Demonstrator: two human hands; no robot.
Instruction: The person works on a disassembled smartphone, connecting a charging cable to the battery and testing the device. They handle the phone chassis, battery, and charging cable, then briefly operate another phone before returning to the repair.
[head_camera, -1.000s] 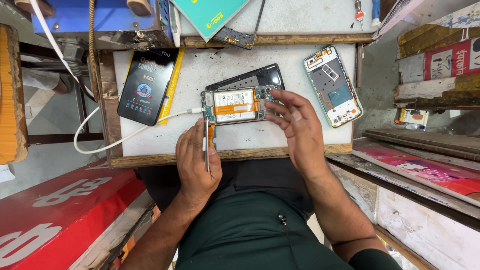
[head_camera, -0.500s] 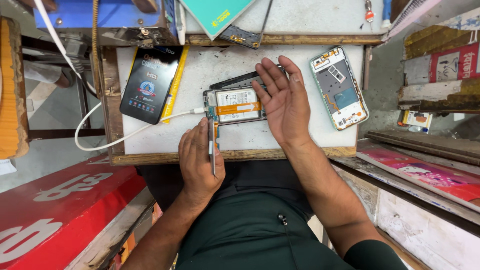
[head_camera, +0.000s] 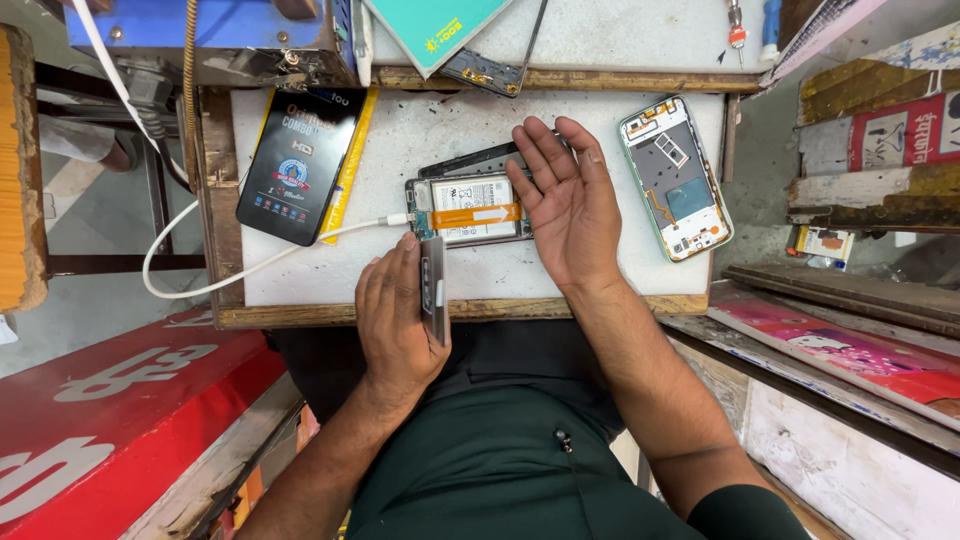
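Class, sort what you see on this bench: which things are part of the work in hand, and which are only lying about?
In hand:
opened phone under the right hand
white cable plugged into it
thin flat part in the left hand

Lying about:
black box
second phone frame
teal packet

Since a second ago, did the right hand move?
Yes. The right hand slid from the open phone's near edge up across its right end, toward the far side of the white board.
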